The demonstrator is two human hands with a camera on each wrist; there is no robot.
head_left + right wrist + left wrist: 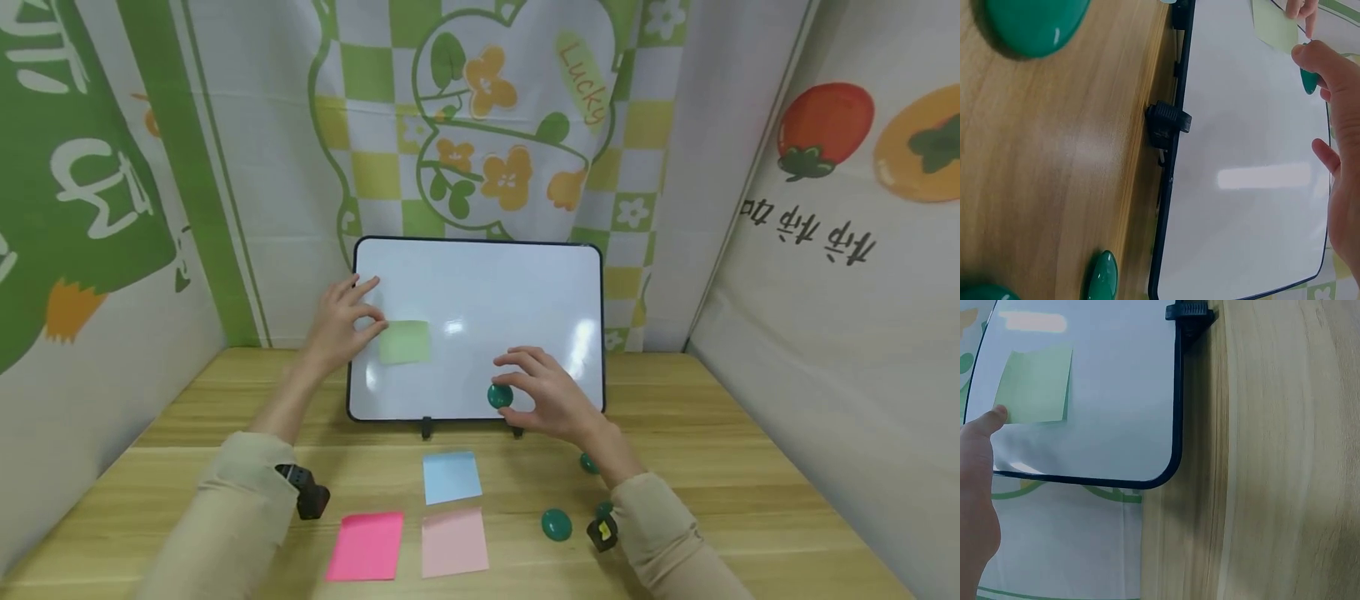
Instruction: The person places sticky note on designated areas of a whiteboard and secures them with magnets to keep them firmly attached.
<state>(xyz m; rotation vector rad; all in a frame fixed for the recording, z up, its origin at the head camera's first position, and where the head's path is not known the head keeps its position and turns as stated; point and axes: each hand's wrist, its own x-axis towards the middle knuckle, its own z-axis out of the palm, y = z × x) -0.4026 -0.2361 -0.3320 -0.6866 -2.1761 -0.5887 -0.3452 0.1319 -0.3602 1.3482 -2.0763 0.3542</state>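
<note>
Caution: Slip Hazard

Left hand (pixel 341 321) pinches the note (pixel 406 342) at the board's (pixel 480 283) left side; a loosened pinch could let it slide. Right hand (pixel 547 395) pinches a disc (pixel 498 396) before the board, low, right of centre; a slack grip could drop it.

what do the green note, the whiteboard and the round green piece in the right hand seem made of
Green note: probably matte paper, a thin sheet without shine. Whiteboard: smooth, glossy surface reflecting bright patches; its core material doesn't show. Round green piece: shiny, perhaps plastic or glass, judging by its highlights.
</note>
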